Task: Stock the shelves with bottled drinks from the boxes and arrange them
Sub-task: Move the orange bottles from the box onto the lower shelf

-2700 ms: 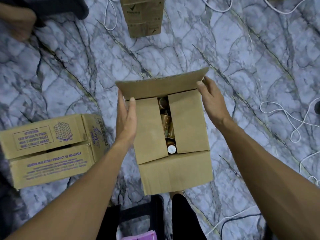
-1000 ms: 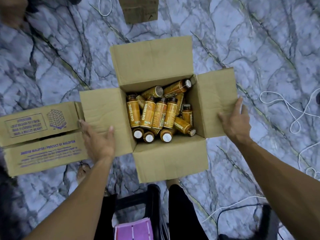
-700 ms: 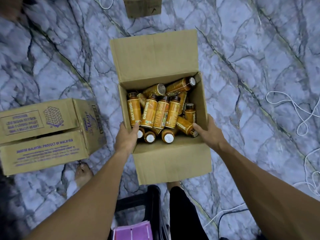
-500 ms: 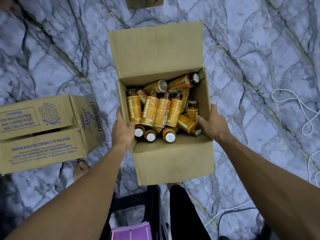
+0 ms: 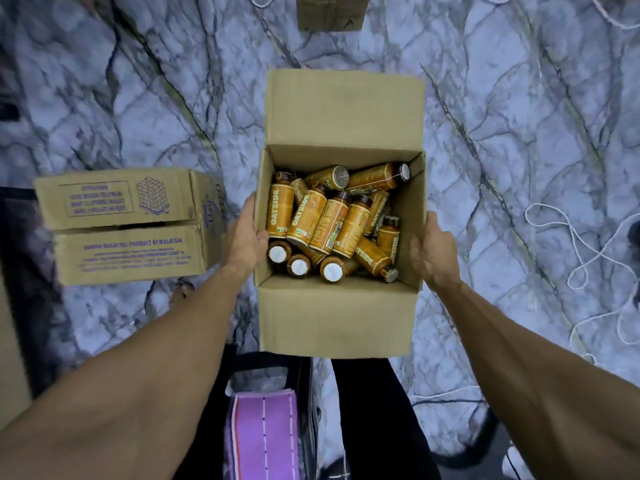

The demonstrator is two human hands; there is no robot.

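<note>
An open brown cardboard box [image 5: 332,317] stands on the marble-patterned floor, its far flap raised. Inside lie several orange Oatside bottles [image 5: 332,223], some upright with pale caps showing, others tipped across each other. My left hand [image 5: 244,237] grips the box's left wall, thumb hooked over the rim and touching a bottle. My right hand [image 5: 433,254], slightly blurred, holds the right wall with its fingers along the outside and its thumb at the rim.
A closed printed carton [image 5: 128,226] lies just left of my left hand. Another brown carton [image 5: 330,12] sits at the top edge. White cord [image 5: 571,244] loops over the floor at the right. A purple item [image 5: 263,434] on something black lies near my legs.
Both hands spread the side flaps open and folded them down, exposing the bottles. They then came in to the box's side walls. The view has shifted down slightly.
</note>
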